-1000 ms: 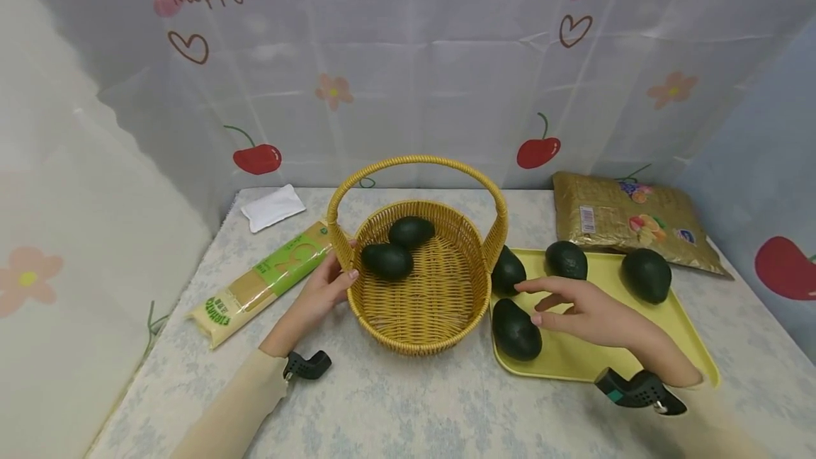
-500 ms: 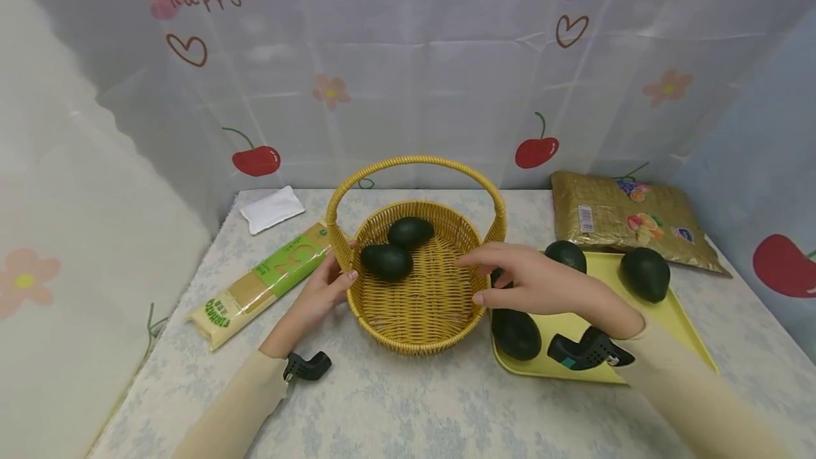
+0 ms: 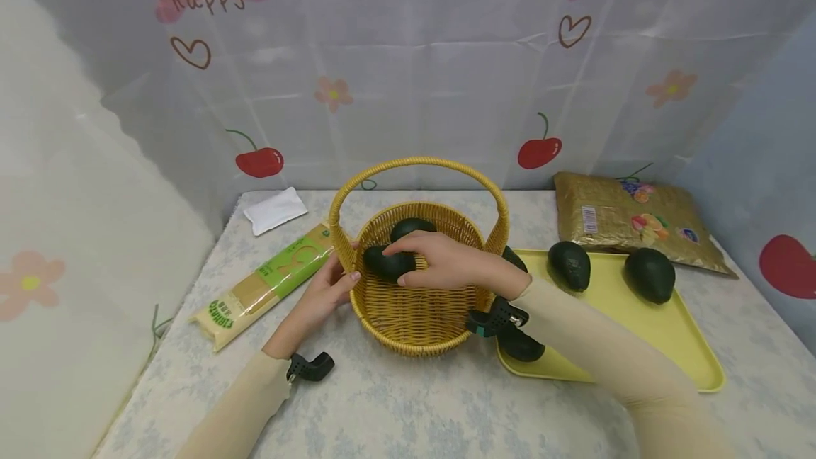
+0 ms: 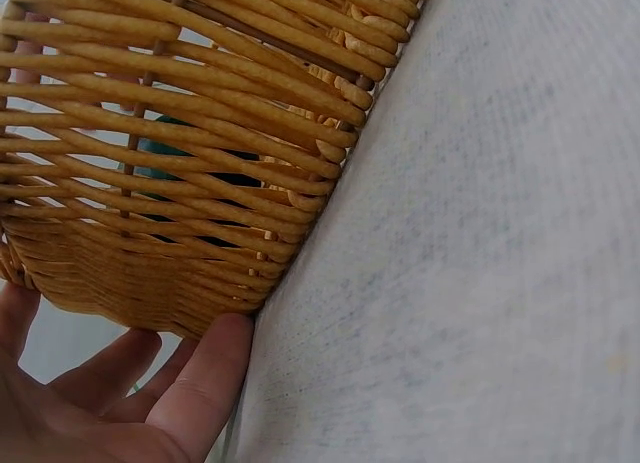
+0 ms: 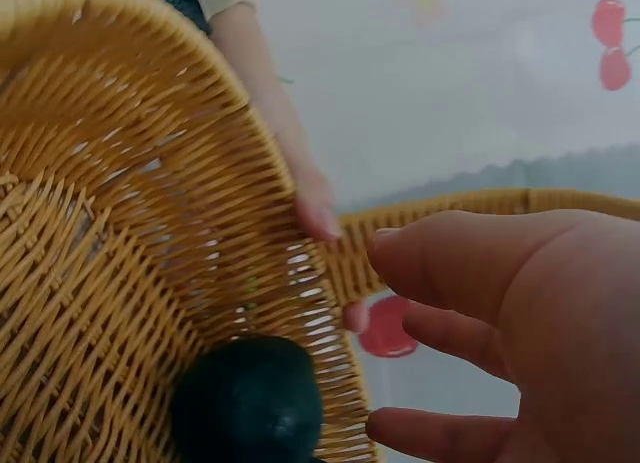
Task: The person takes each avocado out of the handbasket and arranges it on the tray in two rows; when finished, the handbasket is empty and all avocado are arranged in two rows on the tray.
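A yellow wicker basket (image 3: 417, 331) with a tall arched handle (image 3: 418, 161) stands in the middle of the table, holding two dark green avocados. My left hand (image 3: 326, 292) grips the basket's left side by the handle's base, its fingers partly hidden behind the wall. In the left wrist view, the fingertips (image 4: 228, 338) rest against the woven outside. My right hand (image 3: 446, 261) reaches over the basket, palm down, and overlaps the nearer avocado (image 3: 382, 264). The farther avocado (image 3: 411, 227) is partly covered. In the right wrist view, the right hand's fingers are spread, apart from the avocado (image 5: 250, 403).
To the right, a yellow tray (image 3: 637, 346) carries several avocados, some partly hidden by my right arm and the basket. Behind it lies a gold bag (image 3: 627, 222). A noodle packet (image 3: 270, 278) and a white packet (image 3: 275, 211) lie at the left. A printed curtain hangs behind.
My right hand has moved left from above the tray, over the basket's rim, to the avocados inside. The left hand keeps its place on the basket.
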The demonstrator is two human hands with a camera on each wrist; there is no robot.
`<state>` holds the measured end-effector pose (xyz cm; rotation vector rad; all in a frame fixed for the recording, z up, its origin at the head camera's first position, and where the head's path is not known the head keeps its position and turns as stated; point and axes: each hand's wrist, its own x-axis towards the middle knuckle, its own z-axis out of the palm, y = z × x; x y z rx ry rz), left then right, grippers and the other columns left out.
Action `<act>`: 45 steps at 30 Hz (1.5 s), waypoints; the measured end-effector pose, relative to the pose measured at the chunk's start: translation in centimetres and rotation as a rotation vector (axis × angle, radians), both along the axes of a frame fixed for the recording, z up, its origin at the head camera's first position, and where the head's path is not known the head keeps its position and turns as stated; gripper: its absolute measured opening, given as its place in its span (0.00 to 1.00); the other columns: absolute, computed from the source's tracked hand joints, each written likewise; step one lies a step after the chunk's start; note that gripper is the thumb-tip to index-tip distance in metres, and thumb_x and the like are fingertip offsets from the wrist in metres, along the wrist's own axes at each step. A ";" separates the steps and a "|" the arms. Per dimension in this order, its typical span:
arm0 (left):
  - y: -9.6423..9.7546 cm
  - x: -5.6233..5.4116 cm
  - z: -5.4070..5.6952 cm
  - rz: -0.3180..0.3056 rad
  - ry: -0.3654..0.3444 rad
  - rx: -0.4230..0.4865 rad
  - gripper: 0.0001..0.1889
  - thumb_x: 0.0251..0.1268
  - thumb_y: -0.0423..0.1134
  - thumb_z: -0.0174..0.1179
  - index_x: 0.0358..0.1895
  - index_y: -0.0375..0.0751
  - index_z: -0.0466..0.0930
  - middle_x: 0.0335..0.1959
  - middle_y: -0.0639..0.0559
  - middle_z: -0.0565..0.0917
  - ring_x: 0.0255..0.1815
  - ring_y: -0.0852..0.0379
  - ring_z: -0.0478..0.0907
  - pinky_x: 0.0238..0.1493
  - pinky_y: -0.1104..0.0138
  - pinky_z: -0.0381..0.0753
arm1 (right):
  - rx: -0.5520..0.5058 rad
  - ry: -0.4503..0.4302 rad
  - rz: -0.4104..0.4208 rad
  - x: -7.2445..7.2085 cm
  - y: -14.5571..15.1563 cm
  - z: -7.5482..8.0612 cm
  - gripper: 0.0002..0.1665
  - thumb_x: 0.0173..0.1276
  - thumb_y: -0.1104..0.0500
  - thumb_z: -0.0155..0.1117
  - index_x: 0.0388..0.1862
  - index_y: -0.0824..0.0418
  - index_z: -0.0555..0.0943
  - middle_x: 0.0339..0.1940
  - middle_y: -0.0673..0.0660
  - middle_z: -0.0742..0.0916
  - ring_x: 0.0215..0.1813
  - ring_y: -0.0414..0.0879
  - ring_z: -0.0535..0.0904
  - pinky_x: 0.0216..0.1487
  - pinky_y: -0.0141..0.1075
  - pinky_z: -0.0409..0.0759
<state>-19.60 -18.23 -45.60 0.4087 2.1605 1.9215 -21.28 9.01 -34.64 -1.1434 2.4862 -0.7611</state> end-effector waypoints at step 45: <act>-0.1 0.0 0.2 -0.026 0.002 -0.011 0.33 0.82 0.40 0.50 0.83 0.51 0.48 0.79 0.31 0.59 0.71 0.35 0.70 0.58 0.53 0.85 | 0.258 -0.065 0.041 -0.9 -5.4 -2.8 0.29 0.74 0.59 0.66 0.72 0.50 0.74 0.71 0.53 0.80 0.75 0.55 0.69 0.75 0.48 0.71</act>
